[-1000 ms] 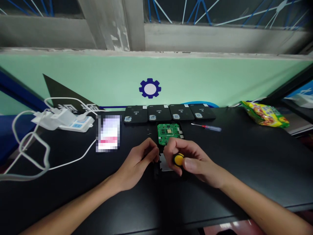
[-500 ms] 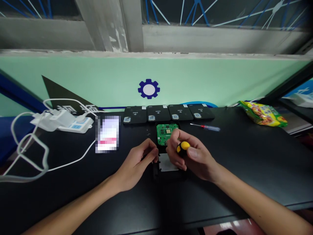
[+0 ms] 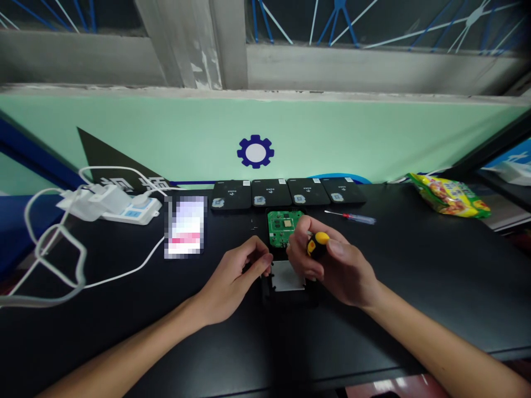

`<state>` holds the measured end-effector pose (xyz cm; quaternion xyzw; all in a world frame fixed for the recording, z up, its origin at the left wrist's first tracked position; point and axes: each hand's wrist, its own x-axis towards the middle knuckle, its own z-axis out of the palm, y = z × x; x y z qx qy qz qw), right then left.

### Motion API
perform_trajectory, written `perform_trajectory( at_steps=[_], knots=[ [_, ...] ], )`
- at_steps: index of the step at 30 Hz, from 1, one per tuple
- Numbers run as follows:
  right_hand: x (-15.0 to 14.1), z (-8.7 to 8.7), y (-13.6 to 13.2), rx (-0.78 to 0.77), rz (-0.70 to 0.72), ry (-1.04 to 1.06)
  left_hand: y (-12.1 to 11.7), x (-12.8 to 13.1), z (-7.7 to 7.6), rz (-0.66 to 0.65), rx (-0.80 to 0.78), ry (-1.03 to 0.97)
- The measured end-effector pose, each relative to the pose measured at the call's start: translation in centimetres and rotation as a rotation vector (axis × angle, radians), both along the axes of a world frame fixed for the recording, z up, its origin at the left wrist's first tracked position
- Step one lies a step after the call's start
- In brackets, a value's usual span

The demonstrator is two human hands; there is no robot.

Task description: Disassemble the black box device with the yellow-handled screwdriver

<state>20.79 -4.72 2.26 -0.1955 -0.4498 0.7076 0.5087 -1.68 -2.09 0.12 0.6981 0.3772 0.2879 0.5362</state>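
My right hand point(image 3: 332, 257) is closed around a screwdriver with a yellow and black handle point(image 3: 318, 243); its shaft and tip are hidden by my fingers. Below and left of that hand lies an opened black case half with a silvery plate point(image 3: 287, 276) inside. My left hand point(image 3: 240, 279) has thumb and fingers pinched together at the case's upper left edge; whatever they hold is too small to make out. Just beyond both hands rests a green circuit board point(image 3: 282, 225) in a black shell, partly covered by my right fingers.
Several closed black boxes point(image 3: 269, 192) stand in a row at the back. A clear-handled screwdriver point(image 3: 350, 217) lies right, tiny screws point(image 3: 253, 224) left of the board. A blurred-out phone point(image 3: 185, 226), a power strip point(image 3: 136, 211) with white cables and a yellow-green snack bag point(image 3: 452, 196) flank them.
My right hand, with the screwdriver, has shifted slightly right and up from the case. The left hand keeps its pinch in the same place. The whole view has slid slightly.
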Motion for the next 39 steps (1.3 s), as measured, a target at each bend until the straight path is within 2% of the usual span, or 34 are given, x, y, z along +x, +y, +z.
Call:
perform_trajectory(
  at_steps=[11,16,19,32,39],
  knots=[
    [0.2,0.0,-0.1,0.038,-0.033,-0.046,0.0,0.0,0.0,-0.008,0.017,0.012],
    [0.5,0.4,-0.6,0.173,-0.083,-0.301,0.0,0.0,-0.1,-0.029,0.021,0.059],
    [0.4,0.8,-0.8,0.224,-0.059,-0.441,0.0,0.0,-0.1,-0.047,0.033,0.09],
    [0.8,-0.2,-0.4,0.132,-0.012,-0.266,-0.1,0.0,0.1,-0.045,0.053,0.109],
    [0.5,-0.1,-0.5,0.163,-0.037,-0.283,-0.2,0.0,0.0,-0.044,0.053,0.102]
  ],
)
